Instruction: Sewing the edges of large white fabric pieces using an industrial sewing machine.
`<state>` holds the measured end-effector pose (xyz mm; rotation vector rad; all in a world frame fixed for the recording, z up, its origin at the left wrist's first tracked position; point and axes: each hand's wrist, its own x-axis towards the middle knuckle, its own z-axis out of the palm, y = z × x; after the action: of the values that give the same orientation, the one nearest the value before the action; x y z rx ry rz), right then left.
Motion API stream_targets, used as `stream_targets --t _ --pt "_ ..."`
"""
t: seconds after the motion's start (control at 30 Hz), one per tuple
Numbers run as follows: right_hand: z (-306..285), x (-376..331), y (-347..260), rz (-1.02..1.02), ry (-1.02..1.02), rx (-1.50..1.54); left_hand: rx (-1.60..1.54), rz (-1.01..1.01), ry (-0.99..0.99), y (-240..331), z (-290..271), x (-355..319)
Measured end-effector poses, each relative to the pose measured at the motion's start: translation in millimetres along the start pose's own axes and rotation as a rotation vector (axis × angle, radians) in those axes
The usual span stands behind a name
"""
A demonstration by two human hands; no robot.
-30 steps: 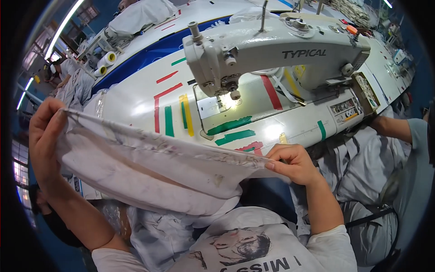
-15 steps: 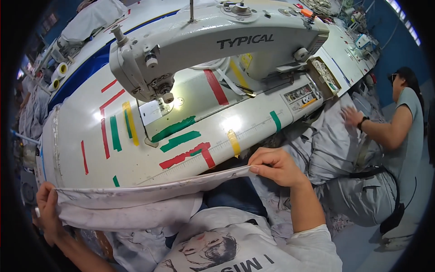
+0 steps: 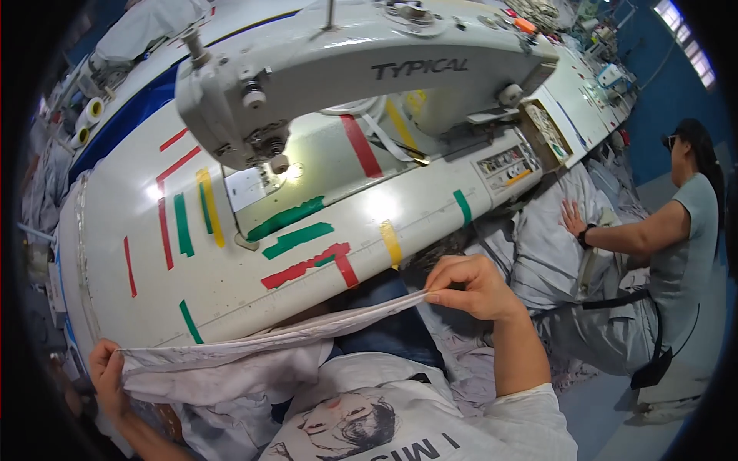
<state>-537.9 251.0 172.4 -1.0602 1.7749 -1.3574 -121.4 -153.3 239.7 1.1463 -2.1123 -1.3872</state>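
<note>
Blue wall [image 3: 661, 104] stands at the far right, and a pale work table [image 3: 108, 253] with a curved outline in this view fills the middle of the scene. On the table sits a white sewing machine [image 3: 330, 73], its head toward the left and light falling on the metal plate [image 3: 244, 189] below it. Coloured tape marks the surface: a long red strip [image 3: 361, 146] under the machine's arm, a green strip [image 3: 286, 218] nearer you, and a yellow strip [image 3: 390, 244] at the near edge. A parts tray [image 3: 507, 165] is set toward the right, with an open box [image 3: 550, 131] just beside it. Your whitish cloth [image 3: 246, 365] is at the near side, in front of the table and above your lap, well apart from the machine's head. Your left hand [image 3: 110, 376] is closed, thumb and fingers pinching the cloth's left end. Your right hand [image 3: 469, 286] pinches the right end between thumb and fingertips. Between your hands the upper edge runs nearly straight, rising toward the right, while the left part hangs in loose folds. Whether the cloth touches the table edge cannot be determined. At right, a co-worker [image 3: 688, 223] rests a spread hand on piled grey garments [image 3: 542, 242].
</note>
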Motion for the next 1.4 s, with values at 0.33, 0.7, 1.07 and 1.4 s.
stream_targets --t 0.33,0.7,1.07,1.4 --pt "9 11 -1 -0.021 0.047 -0.020 -0.080 -0.117 -0.047 -35 8 -3" --pt "24 24 2 -0.001 0.195 -0.185 -0.140 -0.215 -0.026 -55 25 4" --pt "28 52 16 0.008 0.245 -0.348 -0.362 -0.119 0.080 -67 57 16" --pt "32 63 21 0.046 0.288 -0.280 -0.322 -0.198 0.020 -66 62 5"
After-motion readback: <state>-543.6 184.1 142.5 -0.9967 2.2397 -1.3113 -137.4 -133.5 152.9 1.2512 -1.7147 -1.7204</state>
